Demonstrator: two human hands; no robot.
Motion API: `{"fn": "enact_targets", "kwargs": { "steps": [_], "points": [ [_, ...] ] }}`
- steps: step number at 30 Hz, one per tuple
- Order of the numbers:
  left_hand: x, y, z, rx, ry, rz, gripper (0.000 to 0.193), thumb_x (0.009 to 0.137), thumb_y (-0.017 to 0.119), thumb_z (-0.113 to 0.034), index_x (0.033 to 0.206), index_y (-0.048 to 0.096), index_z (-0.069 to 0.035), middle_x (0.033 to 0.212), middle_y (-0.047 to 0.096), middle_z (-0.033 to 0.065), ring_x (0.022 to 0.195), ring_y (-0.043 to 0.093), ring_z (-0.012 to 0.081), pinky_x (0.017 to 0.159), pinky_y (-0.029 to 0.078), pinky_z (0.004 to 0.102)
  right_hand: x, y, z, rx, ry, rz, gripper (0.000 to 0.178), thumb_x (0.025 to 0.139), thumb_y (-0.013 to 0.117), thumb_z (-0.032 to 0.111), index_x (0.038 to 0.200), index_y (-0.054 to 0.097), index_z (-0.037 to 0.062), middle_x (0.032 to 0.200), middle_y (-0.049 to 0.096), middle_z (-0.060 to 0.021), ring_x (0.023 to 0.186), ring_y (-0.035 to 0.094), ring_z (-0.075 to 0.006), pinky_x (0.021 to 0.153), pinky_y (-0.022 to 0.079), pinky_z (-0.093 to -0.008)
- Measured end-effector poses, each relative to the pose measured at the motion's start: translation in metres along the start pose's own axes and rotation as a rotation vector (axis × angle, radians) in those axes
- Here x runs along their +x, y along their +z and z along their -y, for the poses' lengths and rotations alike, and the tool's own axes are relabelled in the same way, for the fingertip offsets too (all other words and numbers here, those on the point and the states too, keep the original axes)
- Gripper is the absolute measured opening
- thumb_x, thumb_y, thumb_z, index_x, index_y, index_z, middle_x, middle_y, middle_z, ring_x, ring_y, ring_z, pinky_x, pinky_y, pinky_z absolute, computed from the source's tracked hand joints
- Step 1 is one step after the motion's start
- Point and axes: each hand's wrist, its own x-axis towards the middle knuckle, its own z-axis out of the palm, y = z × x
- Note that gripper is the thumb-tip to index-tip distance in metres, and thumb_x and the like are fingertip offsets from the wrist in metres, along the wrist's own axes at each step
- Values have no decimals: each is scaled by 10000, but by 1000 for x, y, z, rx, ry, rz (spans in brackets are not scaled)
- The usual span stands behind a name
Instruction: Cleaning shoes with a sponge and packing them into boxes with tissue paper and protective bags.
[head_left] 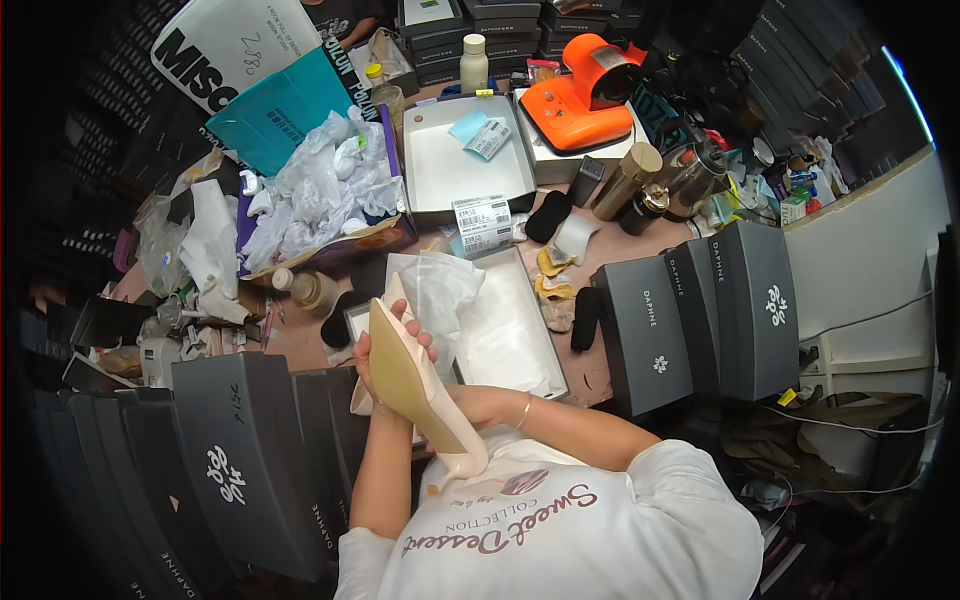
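My left hand (370, 355) is wrapped around the front part of a pale beige high-heeled shoe (462, 440). The tan sole faces up, with the toe pointing away and the heel toward my shirt. Behind the shoe, near its heel end, is my right hand (470, 402); its fingers are hidden. More pale beige material shows beside and beneath the left hand, and I cannot tell whether it is a second shoe. Just beyond the hands lies an open shoe box (530, 345) lined with white paper, with thin white tissue (445, 285) at its left.
Dark grey shoe boxes stand at the left (235, 460) and right (650, 330). A carton of crumpled plastic (320, 180) is at the far left. Beyond are a shallow white tray (465, 165) with labels, an orange machine (580, 105) and a gold flask (628, 180).
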Motion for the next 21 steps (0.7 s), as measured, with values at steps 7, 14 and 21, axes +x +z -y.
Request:
{"fn": "enact_targets", "kwargs": {
  "steps": [7, 14, 21],
  "points": [
    [0, 17, -45, 461, -207, -525, 521, 930, 405, -376, 1326, 438, -39, 1008, 605, 206, 904, 623, 346, 753, 541, 431, -107, -146, 17, -1508, -167, -1165, 125, 782, 569, 77, 894, 624, 66, 843, 605, -125, 840, 594, -326, 716, 484, -424],
    [-52, -43, 7, 309, -255, -568, 582, 932, 362, -402, 1345, 417, 4, 1095, 598, 236, 1020, 603, 341, 879, 492, 397, -93, -201, -48, -1494, 35, -1121, 123, 790, 628, 114, 902, 597, 74, 815, 610, -71, 847, 598, -264, 718, 441, -422],
    [-59, 19, 11, 438, -117, -714, 590, 917, 362, -424, 1345, 430, -23, 1068, 609, 214, 937, 633, 297, 812, 526, 386, -64, -85, 45, 629, -383, -572, 259, 907, 556, 120, 1139, 451, 76, 1010, 558, -97, 735, 578, -177, 641, 504, -277]
  ]
}}
